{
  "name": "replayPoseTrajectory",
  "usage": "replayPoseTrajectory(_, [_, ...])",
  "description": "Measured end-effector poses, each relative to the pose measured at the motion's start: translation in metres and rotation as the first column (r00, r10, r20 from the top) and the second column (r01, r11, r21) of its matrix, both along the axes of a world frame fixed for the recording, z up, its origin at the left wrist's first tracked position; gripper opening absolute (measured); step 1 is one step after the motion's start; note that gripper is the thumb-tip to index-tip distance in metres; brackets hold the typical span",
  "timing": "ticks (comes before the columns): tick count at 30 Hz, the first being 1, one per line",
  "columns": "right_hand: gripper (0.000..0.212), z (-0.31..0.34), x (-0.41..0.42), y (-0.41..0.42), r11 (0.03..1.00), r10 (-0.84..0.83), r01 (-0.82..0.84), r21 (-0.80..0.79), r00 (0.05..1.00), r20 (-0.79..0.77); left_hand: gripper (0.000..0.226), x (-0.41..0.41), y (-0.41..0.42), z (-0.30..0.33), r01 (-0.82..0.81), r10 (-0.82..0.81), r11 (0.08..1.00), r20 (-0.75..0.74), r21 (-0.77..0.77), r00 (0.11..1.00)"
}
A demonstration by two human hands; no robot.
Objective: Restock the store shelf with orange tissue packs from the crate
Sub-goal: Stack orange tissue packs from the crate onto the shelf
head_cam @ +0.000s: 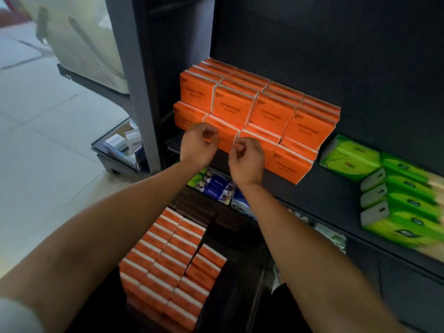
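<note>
Orange tissue packs [269, 116], centre frame, wear smooth, slightly glossy plastic wrap with white edges; green packs [406, 200] at right shine more. The dark shelf [336, 195] looks matt, the pale floor tiles [48, 145] at left smooth.

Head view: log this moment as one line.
left hand: empty | right hand: empty | orange packs: stacked on shelf | crate: stocked

Daylit floor left, dim shelving, soft blur, warped edges
</note>
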State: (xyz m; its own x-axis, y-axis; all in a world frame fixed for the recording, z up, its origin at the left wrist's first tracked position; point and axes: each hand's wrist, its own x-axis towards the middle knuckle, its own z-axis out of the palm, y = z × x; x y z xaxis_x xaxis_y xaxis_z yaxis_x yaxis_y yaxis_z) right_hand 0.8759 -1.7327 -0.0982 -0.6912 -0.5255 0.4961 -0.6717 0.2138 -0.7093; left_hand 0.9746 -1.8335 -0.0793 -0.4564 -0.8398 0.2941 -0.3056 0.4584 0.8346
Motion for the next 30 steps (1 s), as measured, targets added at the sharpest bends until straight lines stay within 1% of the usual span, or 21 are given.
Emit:
replayPoseTrajectory(3, [0.005, -0.039, 0.022, 0.02, 0.994, 0.031, -0.037, 0.1, 0.998, 0.056, 0.011, 0.014, 0.024, -0.035, -0.046, 0.046, 0.999, 0.025, -0.013, 0.999])
replayPoseTrajectory(5, [0.005, -0.064, 0.038, 0.034, 0.989, 0.007, -0.025, 0.148, 0.992, 0.122, 0.009, 0.023, 0.04, -0.062, -0.04, 0.038, 0.999, 0.069, 0.015, 0.997])
replayPoseTrajectory(8, [0.007, -0.107, 0.06, 0.056, 0.978, -0.107, 0.048, 0.203, 0.951, 0.291, 0.009, 0.036, 0.061, -0.105, -0.008, -0.011, 0.994, 0.172, 0.106, 0.985])
replayPoseTrajectory(10, [0.009, -0.137, 0.074, 0.072, 0.958, -0.188, 0.079, 0.274, 0.897, 0.4, 0.009, 0.042, 0.072, -0.136, 0.025, -0.08, 0.98, 0.271, 0.199, 0.959])
replayPoseTrajectory(11, [0.01, -0.152, 0.079, 0.08, 0.944, -0.233, 0.085, 0.319, 0.856, 0.462, 0.012, 0.045, 0.077, -0.153, 0.053, -0.138, 0.965, 0.327, 0.257, 0.935])
replayPoseTrajectory(12, [0.011, -0.164, 0.084, 0.087, 0.927, -0.287, 0.088, 0.364, 0.79, 0.541, 0.014, 0.048, 0.081, -0.167, 0.082, -0.212, 0.942, 0.39, 0.324, 0.896])
replayPoseTrajectory(14, [0.015, -0.193, 0.088, 0.097, 0.878, -0.424, 0.096, 0.469, 0.607, 0.672, 0.018, 0.055, 0.086, -0.199, 0.132, -0.369, 0.882, 0.489, 0.452, 0.791])
replayPoseTrajectory(16, [0.021, -0.228, 0.089, 0.103, 0.8, -0.546, 0.011, 0.6, 0.43, 0.719, 0.024, 0.062, 0.092, -0.225, 0.145, -0.454, 0.849, 0.563, 0.508, 0.69])
replayPoseTrajectory(17, [0.024, -0.246, 0.091, 0.106, 0.772, -0.588, -0.028, 0.634, 0.347, 0.731, 0.027, 0.065, 0.095, -0.235, 0.146, -0.479, 0.838, 0.581, 0.525, 0.658])
replayPoseTrajectory(18, [0.026, -0.261, 0.094, 0.109, 0.772, -0.606, -0.046, 0.634, 0.248, 0.755, 0.031, 0.067, 0.098, -0.242, 0.148, -0.501, 0.827, 0.591, 0.543, 0.632])
replayPoseTrajectory(19, [0.031, -0.274, 0.096, 0.111, 0.782, -0.608, -0.04, 0.622, 0.173, 0.775, 0.036, 0.068, 0.1, -0.252, 0.155, -0.528, 0.81, 0.59, 0.565, 0.611])
replayPoseTrajectory(20, [0.037, -0.281, 0.097, 0.113, 0.788, -0.607, -0.022, 0.616, 0.142, 0.782, 0.041, 0.068, 0.102, -0.258, 0.163, -0.549, 0.797, 0.587, 0.581, 0.595])
replayPoseTrajectory(23, [0.056, -0.301, 0.098, 0.113, 0.805, -0.589, 0.014, 0.594, 0.142, 0.795, 0.05, 0.068, 0.11, -0.277, 0.165, -0.582, 0.763, 0.554, 0.625, 0.596])
replayPoseTrajectory(25, [0.082, -0.303, 0.099, 0.113, 0.779, -0.616, -0.022, 0.627, 0.161, 0.771, 0.053, 0.07, 0.116, -0.287, 0.133, -0.587, 0.727, 0.509, 0.673, 0.63])
replayPoseTrajectory(26, [0.091, -0.301, 0.099, 0.113, 0.762, -0.626, -0.059, 0.644, 0.183, 0.758, 0.053, 0.072, 0.119, -0.29, 0.116, -0.58, 0.716, 0.494, 0.689, 0.648])
replayPoseTrajectory(29, [0.098, -0.303, 0.099, 0.118, 0.733, -0.619, -0.163, 0.66, 0.24, 0.747, 0.059, 0.075, 0.122, -0.296, 0.088, -0.58, 0.682, 0.463, 0.726, 0.67])
replayPoseTrajectory(30, [0.098, -0.3, 0.098, 0.117, 0.729, -0.62, -0.181, 0.66, 0.233, 0.749, 0.061, 0.076, 0.122, -0.297, 0.096, -0.59, 0.667, 0.446, 0.739, 0.673])
